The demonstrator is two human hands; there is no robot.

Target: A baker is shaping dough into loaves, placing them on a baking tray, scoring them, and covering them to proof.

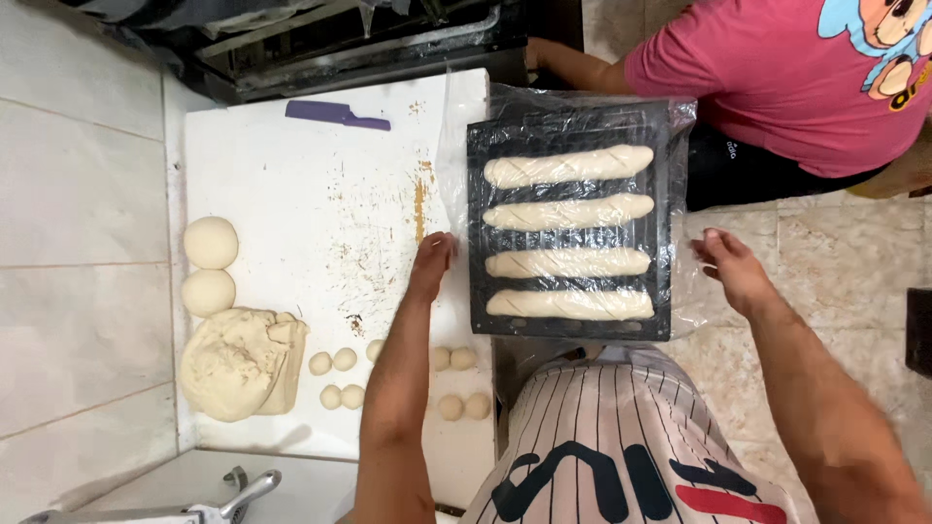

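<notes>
A black baking tray [475, 225] holds several long shaped dough loaves [568, 212] under a clear plastic sheet [464, 107]. My left hand [430, 262] rests with fingers together at the tray's left edge, touching the plastic there. At the tray's right side my right hand [733, 267] hovers open, close to the plastic's edge, holding nothing I can make out.
A white work board [320, 204] carries two dough balls [210, 243], a big dough lump [238, 361], several small dough balls [335, 374] and a purple scraper [335, 114]. A person in a pink shirt [777, 78] stands beyond the tray. A metal tool [238, 490] lies near me.
</notes>
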